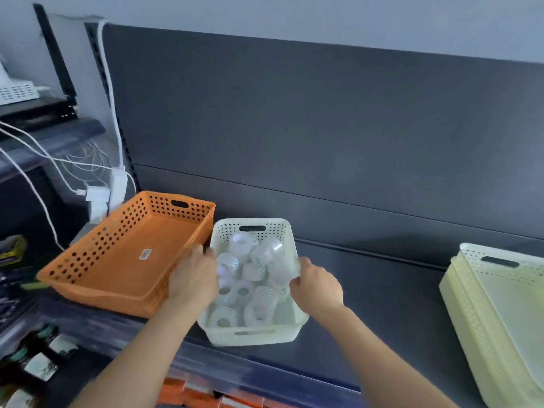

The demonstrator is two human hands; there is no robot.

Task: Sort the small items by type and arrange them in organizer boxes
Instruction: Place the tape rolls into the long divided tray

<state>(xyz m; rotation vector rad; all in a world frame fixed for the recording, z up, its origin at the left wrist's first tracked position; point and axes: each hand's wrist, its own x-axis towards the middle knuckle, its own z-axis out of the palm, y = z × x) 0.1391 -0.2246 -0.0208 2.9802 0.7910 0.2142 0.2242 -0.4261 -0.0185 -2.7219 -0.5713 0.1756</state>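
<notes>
Currently on the dark shelf [382,304]: one white perforated basket [250,337], standing between an orange basket and a stack of cream baskets, with its left wall just beside the orange one. Contents: white tape rolls [253,272], about ten visible, heaped loose. They are all one type, which suggests this box is already sorted. Left hand [194,278]: fingers curled over the basket's left rim, grasping it. Right hand [316,287]: fingers curled over the right rim, likewise grasping. It is held from both sides, likely because a loaded basket moves more evenly when taken by two walls. Its front edge sits at the shelf lip, so the step in hand is probably seating or squaring it there. Orange basket [123,231]: larger, shallow, perforated, holding only a small sticker [145,254] on its floor. It is set askew at the shelf's left end, presumably awaiting another item type. Cream baskets [485,304]: a nested stack, well apart to the right, likely spares in reserve. Also: white cables [44,160] and plug adapters [97,195] behind the orange basket. Packaged goods [41,366] on the lower shelves are too blurred to identify.
</notes>
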